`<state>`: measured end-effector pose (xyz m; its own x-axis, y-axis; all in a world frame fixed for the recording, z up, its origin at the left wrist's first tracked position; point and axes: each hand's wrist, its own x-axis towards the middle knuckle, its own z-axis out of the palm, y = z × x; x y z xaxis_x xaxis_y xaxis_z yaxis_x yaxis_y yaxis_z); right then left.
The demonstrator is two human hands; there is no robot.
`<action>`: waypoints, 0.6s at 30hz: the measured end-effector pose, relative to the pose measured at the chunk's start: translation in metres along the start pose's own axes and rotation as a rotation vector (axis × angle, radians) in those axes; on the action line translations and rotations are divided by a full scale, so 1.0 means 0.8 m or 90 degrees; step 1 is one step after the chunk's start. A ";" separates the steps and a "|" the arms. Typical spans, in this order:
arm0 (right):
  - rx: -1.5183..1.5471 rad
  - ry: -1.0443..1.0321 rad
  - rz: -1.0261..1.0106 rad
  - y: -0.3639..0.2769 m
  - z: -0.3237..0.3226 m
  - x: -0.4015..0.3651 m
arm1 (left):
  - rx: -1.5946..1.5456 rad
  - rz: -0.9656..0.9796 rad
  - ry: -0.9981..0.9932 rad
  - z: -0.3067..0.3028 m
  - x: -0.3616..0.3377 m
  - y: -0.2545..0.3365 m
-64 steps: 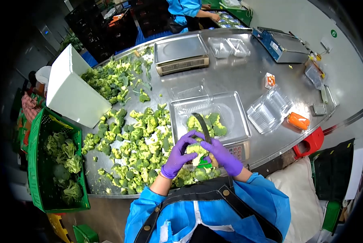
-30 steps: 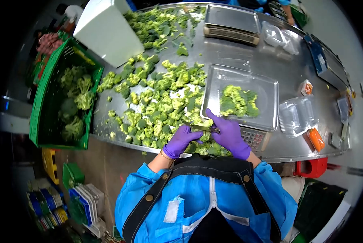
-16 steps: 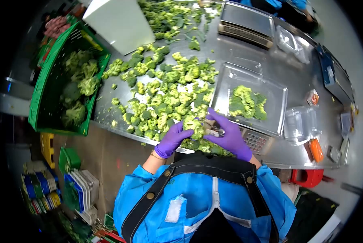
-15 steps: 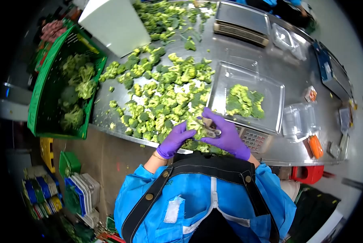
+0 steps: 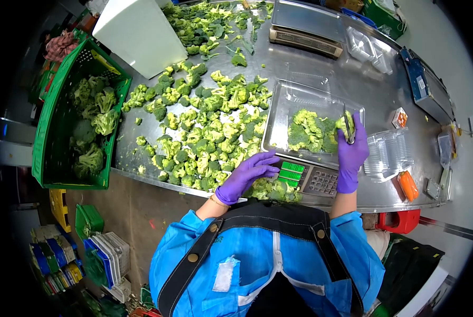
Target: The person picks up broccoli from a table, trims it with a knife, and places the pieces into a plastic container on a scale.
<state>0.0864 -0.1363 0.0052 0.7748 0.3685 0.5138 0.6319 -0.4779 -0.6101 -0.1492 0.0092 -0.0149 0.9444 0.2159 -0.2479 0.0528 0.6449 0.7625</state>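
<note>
My right hand [image 5: 353, 150], in a purple glove, is closed over the right side of the scale's metal tray [image 5: 273, 124]. It holds a small knife-like tool [image 5: 348, 126] with a narrow dark blade, and a broccoli floret [image 5: 341, 123] sits against its fingers. Below it in the tray lies a clump of broccoli florets [image 5: 306, 131]. My left hand [image 5: 249, 177], also gloved, hovers with fingers stretched out at the tray's front left corner, beside the loose broccoli pile [image 5: 210, 132]. Green digits glow on the scale display [image 5: 290, 173].
A green crate [image 5: 46, 142] holding broccoli heads stands at the left. Behind the pile is a white box [image 5: 139, 37]. A second scale [image 5: 306, 31] sits at the back. Clear plastic containers [image 5: 387, 156] and an orange object [image 5: 407, 186] lie to the right.
My right hand has moved right and up from the pile's front edge to over the tray, carrying the tool and floret. My left hand has shifted slightly right and its fingers have straightened.
</note>
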 end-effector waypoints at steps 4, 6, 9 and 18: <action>-0.042 -0.186 -0.049 -0.005 0.007 0.032 | 0.012 -0.009 0.009 0.000 -0.003 -0.003; -0.066 -0.316 -0.041 -0.004 0.011 0.034 | 0.024 -0.009 0.007 0.000 -0.002 -0.003; 0.024 -0.275 -0.093 0.000 0.017 0.035 | 0.046 0.013 0.034 -0.003 -0.002 -0.001; 0.248 -0.108 0.221 0.025 -0.025 0.026 | 0.027 -0.004 0.066 -0.019 0.006 0.001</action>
<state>0.1148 -0.1544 0.0160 0.9111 0.3806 0.1581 0.2751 -0.2762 -0.9209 -0.1494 0.0217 -0.0248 0.9051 0.2882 -0.3125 0.0746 0.6160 0.7842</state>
